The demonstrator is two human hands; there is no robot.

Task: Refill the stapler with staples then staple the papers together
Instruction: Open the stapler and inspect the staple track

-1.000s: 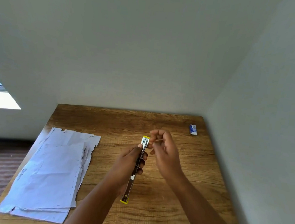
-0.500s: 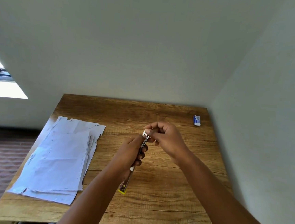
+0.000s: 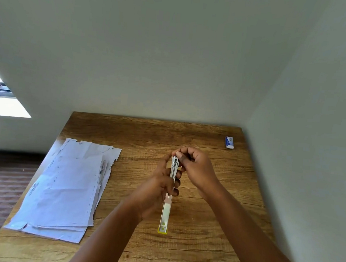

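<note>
A slim stapler (image 3: 166, 210) with yellow trim is swung open lengthwise above the middle of the wooden table (image 3: 199, 248). My left hand (image 3: 154, 192) grips its middle. My right hand (image 3: 194, 167) has curled fingers pinched at the stapler's far end, over the metal staple channel; any staples between those fingers are hidden. A stack of white papers (image 3: 64, 186) with torn top edges lies flat on the table's left side.
A small blue and white staple box (image 3: 229, 142) sits near the table's far right corner. White walls close in behind and to the right of the table. The floor drops away past the left edge, under a bright window.
My right hand came down from beside the stapler's tip onto its far end. The stapler's near half now shows its pale inner side. The view tipped a little lower.
</note>
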